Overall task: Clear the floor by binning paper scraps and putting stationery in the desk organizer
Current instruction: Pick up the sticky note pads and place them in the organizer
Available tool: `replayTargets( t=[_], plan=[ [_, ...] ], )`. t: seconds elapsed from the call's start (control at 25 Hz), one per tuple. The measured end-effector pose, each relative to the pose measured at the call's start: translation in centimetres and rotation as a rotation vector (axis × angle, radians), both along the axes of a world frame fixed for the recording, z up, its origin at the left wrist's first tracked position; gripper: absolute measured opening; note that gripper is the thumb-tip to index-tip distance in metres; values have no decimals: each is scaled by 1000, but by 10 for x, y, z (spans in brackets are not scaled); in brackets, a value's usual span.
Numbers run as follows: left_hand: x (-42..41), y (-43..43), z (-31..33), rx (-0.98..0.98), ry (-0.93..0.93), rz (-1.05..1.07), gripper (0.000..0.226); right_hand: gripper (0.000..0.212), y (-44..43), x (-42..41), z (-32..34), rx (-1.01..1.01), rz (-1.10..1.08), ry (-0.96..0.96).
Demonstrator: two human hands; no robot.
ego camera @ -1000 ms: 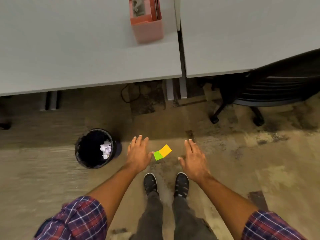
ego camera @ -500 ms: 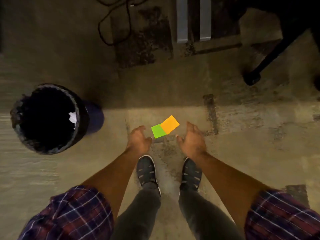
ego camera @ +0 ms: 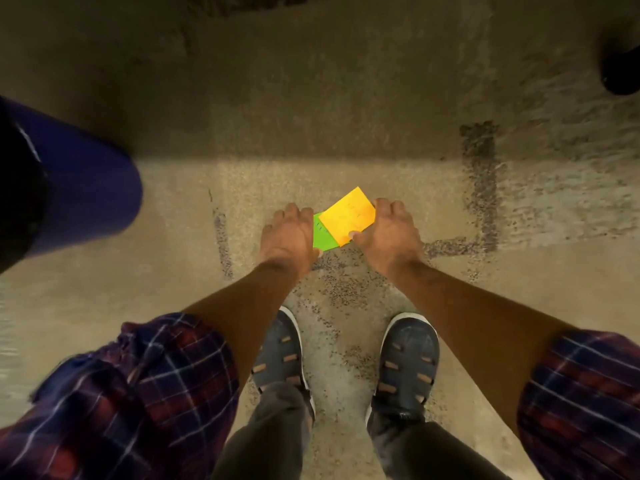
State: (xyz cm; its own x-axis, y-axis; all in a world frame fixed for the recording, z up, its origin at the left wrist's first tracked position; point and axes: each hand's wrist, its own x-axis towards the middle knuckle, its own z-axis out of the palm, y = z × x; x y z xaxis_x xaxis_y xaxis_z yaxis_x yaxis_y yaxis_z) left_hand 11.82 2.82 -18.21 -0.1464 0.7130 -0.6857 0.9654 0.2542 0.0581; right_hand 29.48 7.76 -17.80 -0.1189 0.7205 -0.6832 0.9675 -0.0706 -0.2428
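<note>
Two sticky notes lie overlapped on the floor just ahead of my shoes: an orange note (ego camera: 348,216) on top and a green note (ego camera: 323,239) under its left side. My right hand (ego camera: 391,233) pinches the orange note, thumb on its near edge and fingers at its right corner. My left hand (ego camera: 289,237) curls over the green note's left edge, thumb at its near corner, and hides part of it. The blue waste bin (ego camera: 86,188) with a black liner stands at the far left, cut off by the frame edge.
A black chair caster (ego camera: 623,74) shows at the top right. My two dark shoes (ego camera: 407,358) stand close behind the notes. The floor is worn, stained carpet, shadowed in the far half. The desk and organizer are out of view.
I have bent down much closer to the floor. Both hands moved from open on either side of the notes to closing onto them. The bin slid to the left edge.
</note>
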Motion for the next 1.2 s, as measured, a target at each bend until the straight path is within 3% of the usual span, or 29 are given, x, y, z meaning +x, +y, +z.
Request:
replayTargets(
  t=[0.16, 0.44, 0.64, 0.8, 0.96, 1.12, 1.2],
  plan=[
    [0, -10, -21, 96, 69, -57, 78, 67, -8, -5, -17, 91, 95, -66],
    [-15, 3, -25, 64, -199, 330, 44, 62, -21, -22, -10, 83, 68, -66],
    [-12, 7, -15, -41, -515, 748, 61, 57, -27, -22, -10, 66, 35, -10],
    [-6, 10, -6, -44, -589, 1001, 24, 55, -35, -19, -5, 29, 7, 75],
    [-3, 2, 24, -12, -648, 1156, 22, 63, -35, -14, 20, -77, -247, 188],
    [2, -5, 82, 10, -731, 1347, 25, 46, -31, -13, 66, -300, -653, 329],
    [7, -6, 115, 16, -754, 1359, 27, 35, -25, -17, 96, -332, -747, 423]
  ],
)
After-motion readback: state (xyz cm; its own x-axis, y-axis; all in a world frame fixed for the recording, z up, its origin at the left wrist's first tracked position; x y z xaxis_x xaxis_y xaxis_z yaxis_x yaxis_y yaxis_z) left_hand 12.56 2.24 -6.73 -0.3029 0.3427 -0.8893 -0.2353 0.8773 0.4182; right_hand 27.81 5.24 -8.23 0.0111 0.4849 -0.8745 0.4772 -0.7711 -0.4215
